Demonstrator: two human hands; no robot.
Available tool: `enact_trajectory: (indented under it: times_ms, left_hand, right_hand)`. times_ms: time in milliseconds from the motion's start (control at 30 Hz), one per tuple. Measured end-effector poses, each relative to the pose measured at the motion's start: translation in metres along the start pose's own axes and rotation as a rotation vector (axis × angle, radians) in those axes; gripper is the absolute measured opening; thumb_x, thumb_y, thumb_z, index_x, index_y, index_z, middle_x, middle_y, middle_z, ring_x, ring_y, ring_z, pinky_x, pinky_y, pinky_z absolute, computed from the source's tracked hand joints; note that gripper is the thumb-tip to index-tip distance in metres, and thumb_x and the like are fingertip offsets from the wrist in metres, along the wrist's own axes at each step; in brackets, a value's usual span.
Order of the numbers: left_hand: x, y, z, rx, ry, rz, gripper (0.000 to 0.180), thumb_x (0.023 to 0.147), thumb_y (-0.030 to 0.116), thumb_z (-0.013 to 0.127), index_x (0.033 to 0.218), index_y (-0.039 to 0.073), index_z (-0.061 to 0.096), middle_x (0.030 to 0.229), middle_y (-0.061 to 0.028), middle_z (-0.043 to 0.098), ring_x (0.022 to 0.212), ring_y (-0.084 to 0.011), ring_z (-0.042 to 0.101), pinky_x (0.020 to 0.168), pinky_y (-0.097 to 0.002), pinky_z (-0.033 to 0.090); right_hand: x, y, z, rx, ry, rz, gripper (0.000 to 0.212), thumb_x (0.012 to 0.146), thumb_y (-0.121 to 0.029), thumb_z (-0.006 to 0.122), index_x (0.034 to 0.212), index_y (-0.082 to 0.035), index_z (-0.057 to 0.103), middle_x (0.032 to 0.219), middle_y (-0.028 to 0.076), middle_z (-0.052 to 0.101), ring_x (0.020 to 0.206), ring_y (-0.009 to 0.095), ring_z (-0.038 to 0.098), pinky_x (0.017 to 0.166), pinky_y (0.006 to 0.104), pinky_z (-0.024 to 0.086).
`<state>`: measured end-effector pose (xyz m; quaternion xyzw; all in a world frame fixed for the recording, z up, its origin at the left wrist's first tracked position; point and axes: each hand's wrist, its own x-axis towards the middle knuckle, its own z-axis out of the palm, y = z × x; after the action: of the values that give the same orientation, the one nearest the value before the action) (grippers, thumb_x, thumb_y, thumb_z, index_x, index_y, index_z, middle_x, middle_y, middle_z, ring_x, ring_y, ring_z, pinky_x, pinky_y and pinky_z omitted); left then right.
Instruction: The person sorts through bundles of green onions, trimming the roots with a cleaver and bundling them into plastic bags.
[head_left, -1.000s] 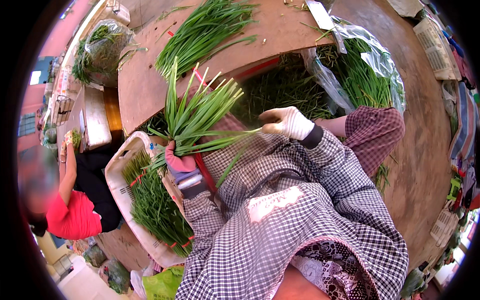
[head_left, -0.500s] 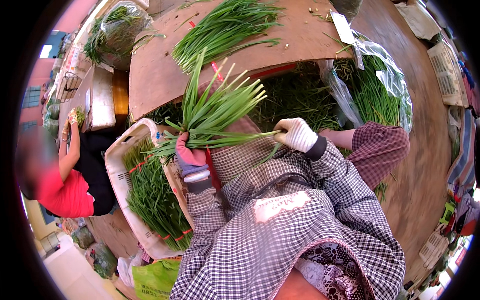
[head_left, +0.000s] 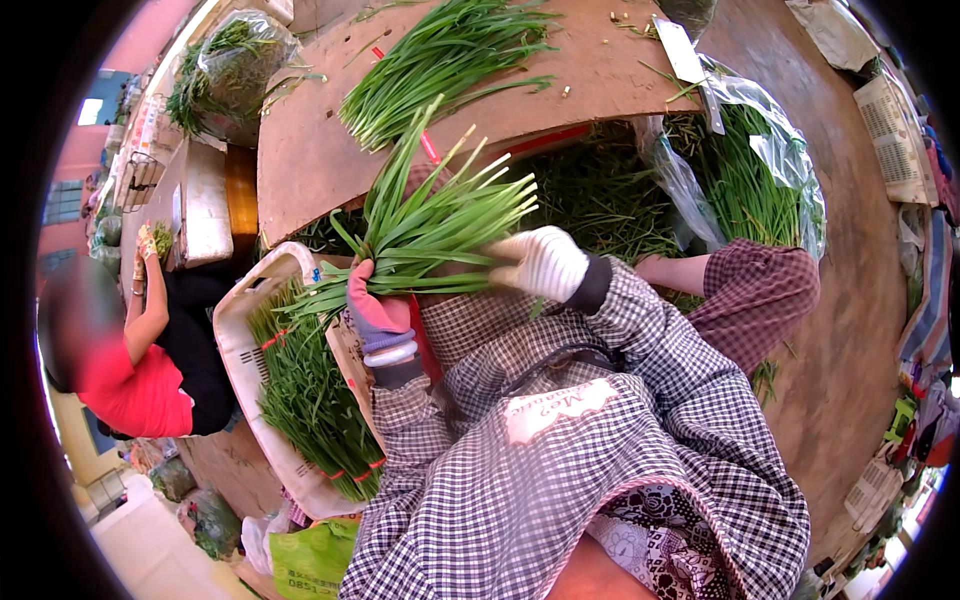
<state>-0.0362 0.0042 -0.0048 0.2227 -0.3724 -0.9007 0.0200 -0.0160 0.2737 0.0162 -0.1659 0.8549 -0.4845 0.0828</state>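
Observation:
My left hand [head_left: 378, 305], in a pink and purple glove, is closed round a loose bunch of garlic chives [head_left: 440, 215] over my lap. The pale cut ends fan out to the upper right. White-gloved, my right hand [head_left: 540, 262] is at the right side of this bunch, its fingertips smeared by motion; whether they pinch a stalk cannot be made out. Ahead, a larger pile of chives [head_left: 440, 70] lies on the brown board [head_left: 310, 130]. A red strip [head_left: 431, 148] shows at the board's near edge, just behind the held leaves.
To my left stands a white plastic crate [head_left: 240, 345] of chives bound with red ties. A cleaver [head_left: 683, 60] lies at the board's right edge, by a clear bag of chives [head_left: 750, 170]. Loose trimmings [head_left: 600, 190] fill the space under the board. A person in red [head_left: 140, 375] sits farther left.
My right hand has moved left, closer to the bunch. The long stalk that stretched from the bunch to its fingers no longer shows there. My left hand keeps its hold.

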Motion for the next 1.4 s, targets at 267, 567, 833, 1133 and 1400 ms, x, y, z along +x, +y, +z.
enact_trajectory:
  times_ms: [267, 567, 833, 1133, 1400]
  left_hand:
    - [-0.006, -0.004, 0.002, -0.103, -0.058, -0.053, 0.032, 0.092, 0.019, 0.054, 0.118, 0.001, 0.059, 0.116, -0.0154, 0.063, 0.103, -0.0282, 0.062, 0.088, -0.0432, 0.052]
    - [-0.02, 0.011, 0.007, -0.054, -0.09, -0.029, 0.03, 0.092, 0.021, 0.055, 0.116, 0.002, 0.06, 0.115, -0.0141, 0.063, 0.101, -0.0271, 0.062, 0.085, -0.0411, 0.053]
    - [-0.027, 0.043, -0.002, 0.668, -0.312, 0.116, 0.035, 0.095, 0.021, 0.049, 0.122, -0.001, 0.056, 0.121, -0.0118, 0.06, 0.112, -0.021, 0.056, 0.099, -0.0345, 0.043]
    - [-0.033, 0.043, 0.023, 0.281, -0.303, -0.027, 0.029, 0.091, 0.016, 0.051, 0.117, 0.003, 0.051, 0.125, -0.0151, 0.056, 0.117, -0.0256, 0.053, 0.104, -0.0417, 0.04]
    - [-0.03, 0.046, 0.04, 0.211, -0.39, -0.035, 0.024, 0.09, 0.012, 0.051, 0.112, 0.002, 0.055, 0.12, -0.0156, 0.057, 0.116, -0.0277, 0.053, 0.103, -0.0438, 0.041]
  right_hand:
    - [-0.026, 0.007, -0.023, 0.761, 0.396, 0.271, 0.021, 0.089, -0.008, 0.055, 0.098, 0.008, 0.065, 0.069, 0.007, 0.064, 0.058, 0.011, 0.059, 0.053, 0.025, 0.049]
    - [-0.092, 0.083, -0.103, 0.37, 0.532, 0.552, 0.023, 0.089, -0.014, 0.061, 0.105, 0.001, 0.066, 0.077, 0.008, 0.066, 0.061, 0.013, 0.06, 0.055, 0.0251, 0.049]
    - [-0.095, 0.093, -0.099, -0.455, 0.273, 0.564, 0.025, 0.074, -0.027, 0.073, 0.078, -0.003, 0.066, 0.075, 0.017, 0.067, 0.07, 0.031, 0.065, 0.065, 0.0404, 0.052]
    - [-0.042, 0.059, -0.1, -0.343, 0.326, 0.258, 0.039, 0.077, -0.033, 0.07, 0.104, -0.005, 0.067, 0.089, 0.016, 0.069, 0.078, 0.029, 0.067, 0.07, 0.0364, 0.054]
    - [0.057, -0.02, -0.032, -0.236, 0.131, -0.074, 0.065, 0.07, -0.047, 0.074, 0.117, -0.005, 0.059, 0.092, 0.022, 0.065, 0.084, 0.035, 0.065, 0.073, 0.0403, 0.052]
